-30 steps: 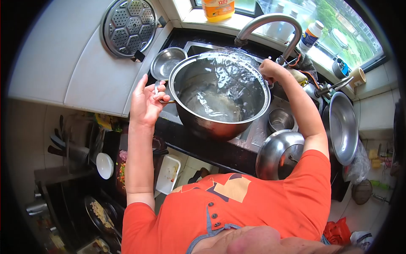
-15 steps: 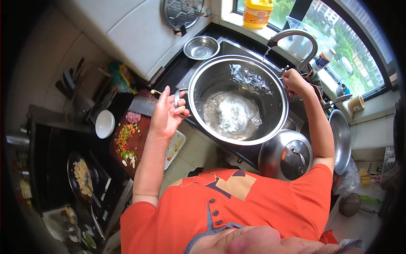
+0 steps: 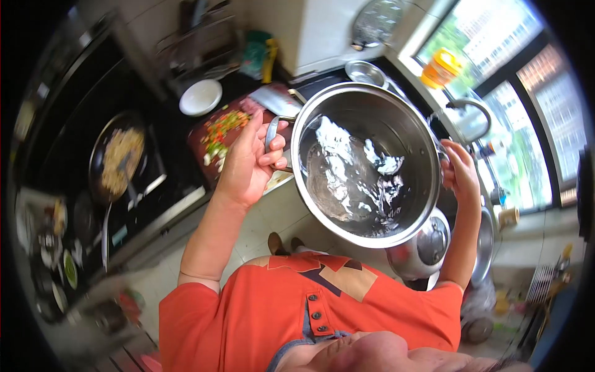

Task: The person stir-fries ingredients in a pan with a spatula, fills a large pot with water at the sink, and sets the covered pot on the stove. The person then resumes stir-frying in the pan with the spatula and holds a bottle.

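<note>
A large stainless steel pot (image 3: 406,133) with clear water (image 3: 353,186) in it is held in front of me, slightly tilted, at the counter edge. My left hand (image 3: 251,152) is closed around its left loop handle, thumb pointing up. At the opposite side, the fingers of my right hand (image 3: 462,170) are wrapped at the right handle, which they mostly hide. The water surface is rippled with bright reflections.
To the left, a cutting board (image 3: 197,147) bears chopped vegetables and a cleaver (image 3: 276,99), beside a white bowl (image 3: 200,98). A wok (image 3: 94,170) with food sits on the stove. A tap (image 3: 486,118), steel bowl (image 3: 365,73) and lidded pot (image 3: 403,260) are right.
The pot has come away from the sink and tap, towards the stove side, with its water sloshing. My right hand has moved from beside the tap with it; the view has turned left.
</note>
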Action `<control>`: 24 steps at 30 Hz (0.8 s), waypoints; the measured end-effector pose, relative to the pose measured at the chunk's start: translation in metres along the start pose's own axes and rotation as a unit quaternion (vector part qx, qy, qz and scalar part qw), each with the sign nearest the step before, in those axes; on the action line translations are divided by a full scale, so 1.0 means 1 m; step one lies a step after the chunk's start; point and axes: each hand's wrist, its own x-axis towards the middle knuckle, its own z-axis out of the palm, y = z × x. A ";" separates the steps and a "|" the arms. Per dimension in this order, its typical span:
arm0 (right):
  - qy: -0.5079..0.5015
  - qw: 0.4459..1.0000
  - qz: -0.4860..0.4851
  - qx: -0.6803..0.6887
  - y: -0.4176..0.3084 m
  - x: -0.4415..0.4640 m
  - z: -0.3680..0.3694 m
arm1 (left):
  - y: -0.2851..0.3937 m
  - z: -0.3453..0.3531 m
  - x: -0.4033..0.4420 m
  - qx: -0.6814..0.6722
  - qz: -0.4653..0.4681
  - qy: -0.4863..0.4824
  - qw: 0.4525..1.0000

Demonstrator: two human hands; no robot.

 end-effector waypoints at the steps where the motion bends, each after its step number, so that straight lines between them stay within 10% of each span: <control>1: -0.030 0.999 -0.008 0.005 -0.002 -0.009 0.008 | 0.002 -0.007 -0.016 0.012 0.016 0.006 1.000; 24: -0.509 0.840 -0.177 -0.065 -0.075 -0.298 0.334 | 0.042 -0.099 -0.544 -0.056 0.385 0.319 0.864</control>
